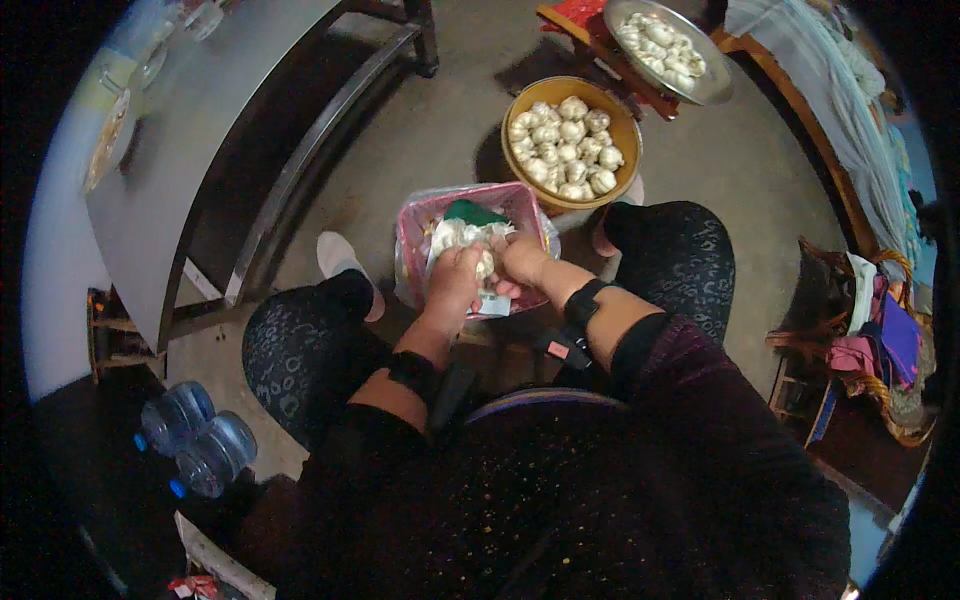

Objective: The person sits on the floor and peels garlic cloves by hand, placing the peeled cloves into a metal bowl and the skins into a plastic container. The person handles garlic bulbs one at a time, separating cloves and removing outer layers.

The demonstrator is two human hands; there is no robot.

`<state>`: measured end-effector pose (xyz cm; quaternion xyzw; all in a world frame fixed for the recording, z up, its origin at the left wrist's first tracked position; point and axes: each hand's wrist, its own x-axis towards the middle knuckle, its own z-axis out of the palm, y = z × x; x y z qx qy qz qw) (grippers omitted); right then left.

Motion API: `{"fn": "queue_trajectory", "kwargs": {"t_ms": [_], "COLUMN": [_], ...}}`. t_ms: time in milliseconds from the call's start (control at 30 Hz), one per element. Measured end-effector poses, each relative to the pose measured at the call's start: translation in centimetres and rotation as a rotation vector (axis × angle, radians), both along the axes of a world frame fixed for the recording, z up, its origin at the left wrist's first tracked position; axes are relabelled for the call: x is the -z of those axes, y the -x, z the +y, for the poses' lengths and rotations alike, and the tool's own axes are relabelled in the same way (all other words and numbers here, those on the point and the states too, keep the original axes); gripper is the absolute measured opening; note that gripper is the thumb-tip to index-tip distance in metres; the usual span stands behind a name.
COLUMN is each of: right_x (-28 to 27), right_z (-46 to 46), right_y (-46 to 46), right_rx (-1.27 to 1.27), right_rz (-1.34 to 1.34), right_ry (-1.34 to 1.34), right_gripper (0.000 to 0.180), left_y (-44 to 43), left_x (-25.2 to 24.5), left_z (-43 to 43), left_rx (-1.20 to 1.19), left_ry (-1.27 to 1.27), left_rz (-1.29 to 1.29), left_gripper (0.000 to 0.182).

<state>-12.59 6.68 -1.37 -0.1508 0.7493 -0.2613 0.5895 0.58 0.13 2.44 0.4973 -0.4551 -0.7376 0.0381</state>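
Observation:
Over a pink plastic bin (527,196) lined with a clear bag, my left hand (454,279) is closed around a garlic bulb (484,264). My right hand (520,262) is at the bulb's right side, its fingers curled against it; whether it pinches a piece of skin is too small to tell. Inside the bin lie pale papery scraps (448,234) and something green (474,213). Just beyond the bin stands a round yellow-brown tub (637,154) full of garlic bulbs. Farther back, a metal basin (716,88) holds more bulbs.
A grey table (180,112) with a metal lower rail stands at the left. Two large water bottles (216,450) with blue caps lie at lower left. The basin rests on a small wooden stool (645,88). At right are a wicker basket (892,420) with cloths and a wood-framed bed (795,97).

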Motion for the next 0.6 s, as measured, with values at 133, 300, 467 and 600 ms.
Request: {"fn": "queue_trajectory", "kwargs": {"t_ms": [133,300,467,600], "right_x": [-3.1,-5.3,-3.7,-2.5], "right_z": [0.0,-0.2,-0.4,0.0], "right_y": [-0.7,-2.0,-1.6,-0.9], "right_rx": [-0.106,-0.07,-0.085,-0.118], "right_rz": [0.197,-0.08,0.282,0.449], "right_ry": [0.055,0.186,0.271,0.338], "right_gripper": [0.062,0.066,0.059,0.047], "left_y": [0.2,0.0,0.1,0.3], "left_x": [1.3,3.1,3.9,3.8], "left_z": [-0.3,-0.7,-0.1,0.2], "left_rx": [-0.254,-0.214,-0.127,-0.134], "left_ry": [-0.068,-0.031,0.156,0.155], "left_rz": [0.012,-0.036,-0.09,-0.138], "left_gripper": [0.038,0.037,0.04,0.045]}}
